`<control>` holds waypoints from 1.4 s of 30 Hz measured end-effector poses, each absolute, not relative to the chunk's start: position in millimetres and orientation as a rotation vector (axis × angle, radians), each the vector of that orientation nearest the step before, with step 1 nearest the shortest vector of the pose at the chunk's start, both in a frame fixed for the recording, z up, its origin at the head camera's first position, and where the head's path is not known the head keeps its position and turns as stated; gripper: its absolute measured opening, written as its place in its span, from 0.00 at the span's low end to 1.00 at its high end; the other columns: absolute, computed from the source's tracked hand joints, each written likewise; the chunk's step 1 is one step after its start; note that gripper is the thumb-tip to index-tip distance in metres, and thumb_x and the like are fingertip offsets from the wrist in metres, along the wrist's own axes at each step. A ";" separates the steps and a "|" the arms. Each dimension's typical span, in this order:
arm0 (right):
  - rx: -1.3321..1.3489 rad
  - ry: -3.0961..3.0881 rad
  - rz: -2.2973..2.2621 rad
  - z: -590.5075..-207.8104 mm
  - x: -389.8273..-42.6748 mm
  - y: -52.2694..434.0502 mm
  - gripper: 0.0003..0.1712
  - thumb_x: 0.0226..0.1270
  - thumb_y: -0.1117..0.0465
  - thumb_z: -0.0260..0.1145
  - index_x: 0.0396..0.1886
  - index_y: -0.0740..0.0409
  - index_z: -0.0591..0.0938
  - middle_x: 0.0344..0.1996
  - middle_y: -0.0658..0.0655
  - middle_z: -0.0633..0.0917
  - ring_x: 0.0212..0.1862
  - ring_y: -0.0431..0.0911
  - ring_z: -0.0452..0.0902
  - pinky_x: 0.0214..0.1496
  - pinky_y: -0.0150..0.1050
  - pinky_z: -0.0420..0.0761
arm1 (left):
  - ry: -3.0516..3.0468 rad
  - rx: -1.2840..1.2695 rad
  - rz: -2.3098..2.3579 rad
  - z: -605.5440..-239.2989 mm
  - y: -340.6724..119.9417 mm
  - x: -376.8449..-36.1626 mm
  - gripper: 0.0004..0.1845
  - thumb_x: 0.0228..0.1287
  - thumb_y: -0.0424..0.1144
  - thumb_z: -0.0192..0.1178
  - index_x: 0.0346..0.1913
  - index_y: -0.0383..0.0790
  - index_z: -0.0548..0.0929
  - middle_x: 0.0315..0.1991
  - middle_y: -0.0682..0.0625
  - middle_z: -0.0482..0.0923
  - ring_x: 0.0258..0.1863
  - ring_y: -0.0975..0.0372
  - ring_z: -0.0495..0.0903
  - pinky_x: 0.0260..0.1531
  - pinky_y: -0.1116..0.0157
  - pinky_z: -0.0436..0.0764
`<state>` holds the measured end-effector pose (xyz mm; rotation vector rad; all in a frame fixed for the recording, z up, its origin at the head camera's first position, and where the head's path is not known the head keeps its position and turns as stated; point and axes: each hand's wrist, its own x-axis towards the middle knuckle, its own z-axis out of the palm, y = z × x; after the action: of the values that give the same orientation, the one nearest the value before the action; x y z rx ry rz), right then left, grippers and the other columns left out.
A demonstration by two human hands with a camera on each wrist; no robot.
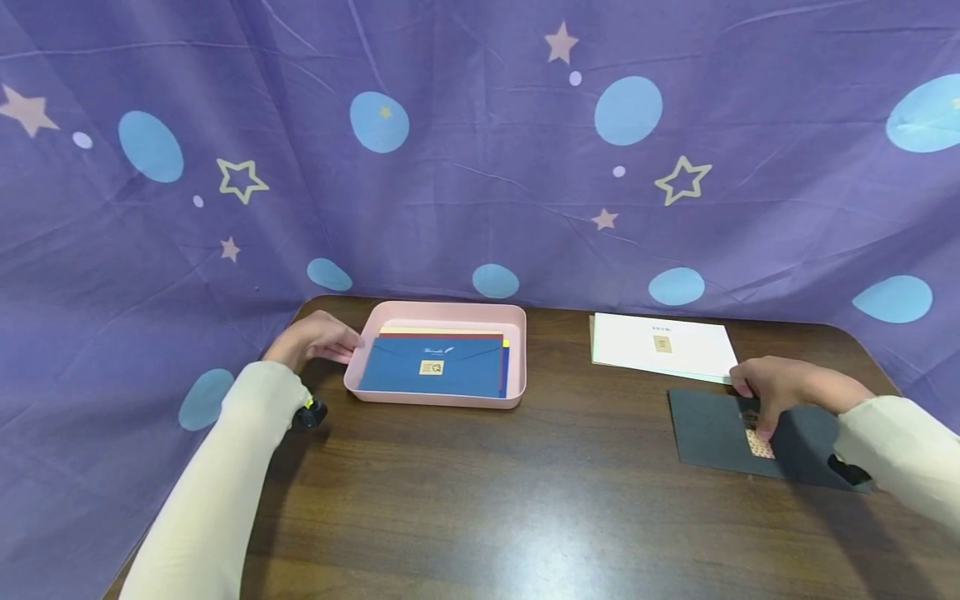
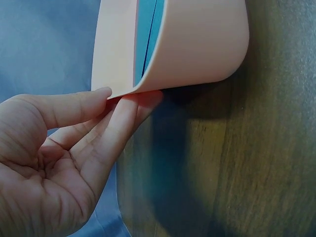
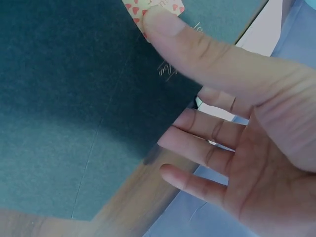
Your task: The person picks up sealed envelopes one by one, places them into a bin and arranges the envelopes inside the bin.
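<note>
A dark, flat paper envelope lies on the right part of the brown wooden table, its flap side up, closed with a small square sticker patterned with red hearts. The right hand rests on this envelope: the thumb tip presses the sticker, while the other fingers lie nearly straight and spread over the envelope's far edge, gripping nothing. Just behind it, touching or almost touching that edge, lies a white rectangular envelope with a small tan square label.

Well apart, on the left part of the table, stands a shallow pink plastic tray holding a stack of envelopes, a blue one on top. The left hand touches the tray's left rim; in the left wrist view the fingertips lie straight against the rim's corner, one above and others beneath, without curling round it. A purple cloth with blue spots and stars hangs behind the table.
</note>
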<state>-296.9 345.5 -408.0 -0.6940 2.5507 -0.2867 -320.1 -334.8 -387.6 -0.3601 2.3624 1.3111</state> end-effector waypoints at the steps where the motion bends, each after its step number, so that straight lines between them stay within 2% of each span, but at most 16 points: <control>1: -0.692 2.553 -0.293 -408.1 -296.8 345.8 0.35 0.31 0.65 0.89 0.26 0.55 0.68 0.23 0.46 0.63 0.27 0.41 0.60 0.28 0.31 0.61 | 2.361 -0.361 1.314 -387.9 -334.7 -320.2 0.20 0.68 0.27 0.60 0.57 0.15 0.76 0.23 0.52 0.83 0.23 0.67 0.84 0.31 0.70 0.90; 10: -0.726 2.497 -0.482 -407.3 -300.7 351.8 0.21 0.41 0.78 0.79 0.26 0.60 0.75 0.19 0.46 0.67 0.23 0.35 0.60 0.26 0.29 0.67 | 2.339 -0.343 1.328 -387.8 -335.2 -319.2 0.19 0.68 0.28 0.61 0.57 0.16 0.77 0.24 0.52 0.85 0.23 0.67 0.85 0.32 0.69 0.91; 15: -0.650 2.478 -0.567 -405.2 -305.1 354.5 0.15 0.42 0.81 0.74 0.24 0.64 0.79 0.18 0.46 0.69 0.22 0.35 0.62 0.24 0.28 0.70 | 2.334 -0.336 1.338 -388.1 -335.7 -319.4 0.19 0.69 0.28 0.60 0.57 0.15 0.77 0.24 0.52 0.84 0.23 0.67 0.84 0.32 0.70 0.91; 21: -0.573 2.379 -0.711 -401.2 -309.0 357.9 0.10 0.41 0.83 0.70 0.23 0.73 0.79 0.18 0.48 0.71 0.22 0.35 0.63 0.24 0.28 0.70 | 2.323 -0.328 1.347 -389.8 -336.7 -320.3 0.19 0.69 0.28 0.59 0.57 0.15 0.76 0.24 0.53 0.84 0.24 0.67 0.84 0.33 0.70 0.91; 28: -0.577 2.410 -0.579 -394.2 -314.1 360.3 0.08 0.47 0.77 0.72 0.25 0.65 0.83 0.21 0.49 0.79 0.25 0.37 0.70 0.26 0.30 0.75 | 2.318 -0.323 1.349 -389.9 -336.8 -320.6 0.19 0.69 0.28 0.59 0.57 0.15 0.76 0.24 0.53 0.84 0.24 0.67 0.84 0.32 0.71 0.91; 33: -0.592 2.436 -0.513 -392.3 -317.2 360.0 0.08 0.49 0.78 0.71 0.26 0.62 0.85 0.24 0.50 0.82 0.27 0.39 0.72 0.27 0.31 0.78 | 2.325 -0.326 1.348 -389.2 -335.8 -319.7 0.20 0.70 0.28 0.59 0.58 0.15 0.76 0.25 0.53 0.84 0.24 0.67 0.84 0.33 0.71 0.91; 38: -0.541 2.415 -0.554 -392.7 -318.6 359.4 0.10 0.51 0.79 0.69 0.26 0.62 0.86 0.22 0.49 0.80 0.24 0.37 0.69 0.24 0.29 0.74 | 2.325 -0.332 1.352 -387.7 -334.7 -317.9 0.19 0.70 0.28 0.59 0.57 0.15 0.76 0.25 0.52 0.84 0.24 0.67 0.84 0.33 0.71 0.91; 42: -0.495 2.409 -0.575 -392.1 -318.5 357.7 0.08 0.53 0.77 0.70 0.28 0.61 0.86 0.21 0.48 0.77 0.23 0.36 0.68 0.22 0.28 0.72 | 2.325 -0.336 1.356 -386.6 -334.7 -316.7 0.18 0.70 0.27 0.59 0.57 0.15 0.76 0.24 0.52 0.84 0.23 0.67 0.84 0.32 0.71 0.91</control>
<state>-318.5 357.7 -392.1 -0.4948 2.4087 -0.5754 -316.7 -334.7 -386.6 -0.3361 2.3249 1.3564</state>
